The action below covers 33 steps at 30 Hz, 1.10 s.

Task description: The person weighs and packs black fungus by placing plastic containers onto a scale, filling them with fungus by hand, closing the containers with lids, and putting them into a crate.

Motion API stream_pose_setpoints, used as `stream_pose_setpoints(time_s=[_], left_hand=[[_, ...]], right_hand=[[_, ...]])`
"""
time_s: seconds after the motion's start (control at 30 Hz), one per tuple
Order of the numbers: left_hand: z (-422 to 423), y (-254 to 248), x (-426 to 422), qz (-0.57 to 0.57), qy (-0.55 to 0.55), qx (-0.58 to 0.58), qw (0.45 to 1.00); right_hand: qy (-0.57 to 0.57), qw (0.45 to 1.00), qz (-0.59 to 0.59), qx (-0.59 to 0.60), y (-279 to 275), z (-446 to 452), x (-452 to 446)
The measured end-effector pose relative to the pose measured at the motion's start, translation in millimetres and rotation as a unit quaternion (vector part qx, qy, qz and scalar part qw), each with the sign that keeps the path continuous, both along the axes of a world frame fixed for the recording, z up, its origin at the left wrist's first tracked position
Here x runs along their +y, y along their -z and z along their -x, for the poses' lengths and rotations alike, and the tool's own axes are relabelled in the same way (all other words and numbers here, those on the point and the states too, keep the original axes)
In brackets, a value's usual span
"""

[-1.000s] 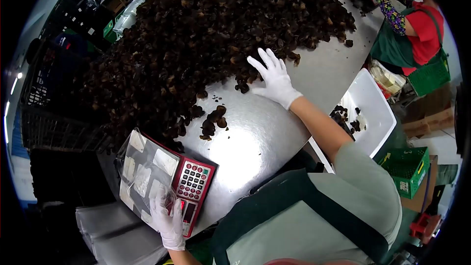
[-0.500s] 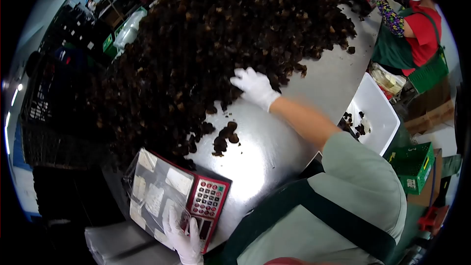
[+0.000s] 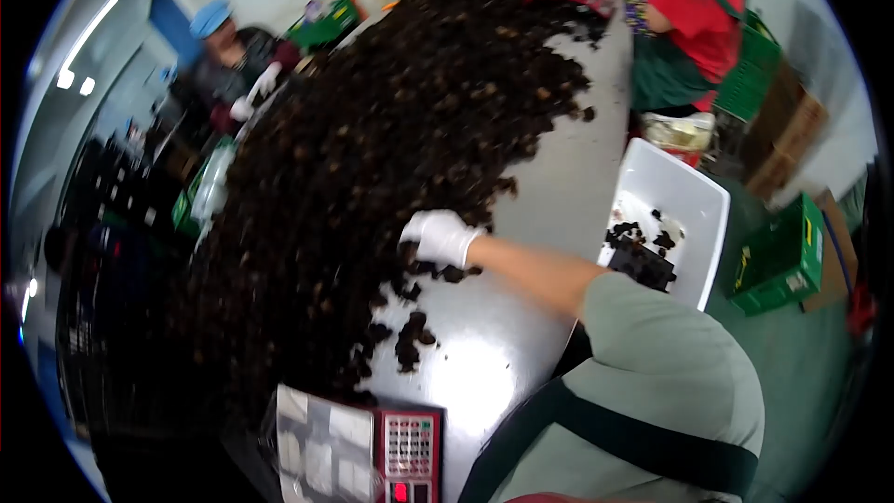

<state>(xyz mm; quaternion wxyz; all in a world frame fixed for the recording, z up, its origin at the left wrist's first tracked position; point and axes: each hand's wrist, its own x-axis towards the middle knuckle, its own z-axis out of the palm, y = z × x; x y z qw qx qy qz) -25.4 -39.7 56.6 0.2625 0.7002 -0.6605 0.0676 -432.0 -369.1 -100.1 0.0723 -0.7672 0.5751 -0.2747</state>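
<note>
Pile: the dark pile (image 3: 391,112) begins at the fingertips and spreads from them to the left and forward.
Long axis: it runs from near left to far right; the fingers point across it, not along it.
Right hand: the right hand (image 3: 442,237), in a white glove, is the nearer one, at the pile's edge; its back is up, the forearm stretches from the right above the table (image 3: 559,191).
Fingers: they look curled and close together; if they pinch some piece, I cannot tell, because of blur.
Left hand: out of view.
Clump: a small clump (image 3: 410,342) lies bodyward of the fingers, apart from them.
Scale: the red scale (image 3: 407,447) is farther bodyward, its display lit.
Tub: the white tub (image 3: 712,242), with dark pieces inside, stands right of the fingers, past the table's edge.
Workers: one in red (image 3: 703,14) is far forward-right of the fingers, one in a blue cap (image 3: 212,19) far forward-left.
</note>
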Motion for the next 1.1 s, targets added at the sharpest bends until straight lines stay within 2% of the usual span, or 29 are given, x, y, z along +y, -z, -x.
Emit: stream_pose_setpoints(time_s=[0.03,0.07,0.1,0.13,0.17,0.2,0.23,0.27,0.33,0.47,0.5,0.53,0.6,0.63,0.67,0.73,0.8,0.87,0.9,0.97,1.0,1.03,1.07,1.1], left_hand=[[-1.7,-4.1,2.5,-0.004,-0.018,0.01,1.0],[-36.9,23.0,0.5,0.012,0.015,-0.001,1.0],[-75.0,53.2,1.5,0.026,0.051,-0.009,0.998],[-53.9,38.3,2.0,-0.004,0.009,0.025,1.0],[-23.4,26.1,6.6,-0.012,-0.019,0.135,0.991],[-11.1,16.7,7.0,-0.052,-0.033,0.218,0.974],[-0.6,9.7,7.3,-0.073,-0.064,0.21,0.973],[-5.1,15.4,8.1,-0.08,-0.057,0.249,0.964],[-7.0,14.1,10.0,-0.112,-0.047,0.121,0.985],[2.6,8.7,5.5,-0.111,-0.019,0.101,0.988],[2.8,11.2,5.1,-0.108,-0.024,0.094,0.989],[2.4,13.7,5.6,-0.104,-0.026,0.087,0.991],[1.8,15.1,5.7,-0.096,-0.013,0.078,0.992],[5.6,12.6,5.7,-0.103,-0.016,0.051,0.993],[6.9,13.2,5.6,-0.098,-0.019,0.047,0.994],[9.1,12.3,4.0,-0.106,-0.029,0.034,0.993],[7.5,15.8,5.9,-0.091,-0.021,0.02,0.995],[6.6,18.1,7.4,-0.094,-0.022,0.003,0.995],[6.6,18.2,7.2,-0.099,-0.022,0.006,0.995],[7.2,21.3,6.2,-0.093,-0.017,-0.004,0.996],[6.8,23.9,6.5,-0.095,-0.016,-0.009,0.995],[6.4,25.5,6.6,-0.101,-0.013,-0.029,0.994],[6.6,23.4,6.4,-0.107,0.0,-0.029,0.994],[7.0,23.6,6.5,-0.1,0.0,-0.026,0.995]], right_hand=[[0.009,0.999,0.015,-0.044,-5.5,-0.9,-8.6],[0.0,0.996,0.01,-0.092,-9.3,1.2,-16.5],[-0.023,0.957,-0.092,-0.275,-18.1,-0.6,-18.8],[-0.034,0.877,-0.195,-0.438,-40.6,-7.6,-11.9],[-0.011,0.843,-0.248,-0.478,-63.3,-15.4,-0.7],[0.016,0.806,-0.297,-0.511,-86.8,-23.8,8.9],[-0.034,0.752,-0.374,-0.541,-86.4,-26.6,6.9],[-0.032,0.74,-0.408,-0.534,-101.4,-38.1,16.4],[-0.093,0.661,-0.402,-0.626,-99.5,-68.1,26.7],[-0.182,0.576,-0.482,-0.635,-112.7,-132.4,51.4],[-0.211,0.572,-0.496,-0.619,-123.5,-147.6,62.6],[-0.255,0.531,-0.529,-0.611,-123.6,-161.5,66.7],[-0.285,0.495,-0.547,-0.612,-126.4,-193.8,81.2],[-0.28,0.523,-0.527,-0.608,-123.3,-210.2,86.9],[-0.285,0.505,-0.551,-0.6,-124.7,-219.5,91.6],[-0.294,0.51,-0.587,-0.556,-139.4,-230.7,104.8],[-0.337,0.586,-0.546,-0.495,-142.7,-246.8,115.3],[-0.365,0.617,-0.472,-0.512,-153.7,-262.1,139.7],[-0.429,0.698,-0.395,-0.415,-143.0,-268.3,140.0],[-0.523,0.795,-0.234,-0.2,-125.4,-280.7,138.2],[-0.557,0.81,-0.158,-0.089,-118.7,-284.7,141.7],[-0.509,0.859,-0.057,-0.011,-107.2,-281.9,156.6],[-0.513,0.851,-0.088,0.066,-120.7,-277.0,160.8],[-0.503,0.859,-0.069,0.07,-124.5,-274.6,164.3]])
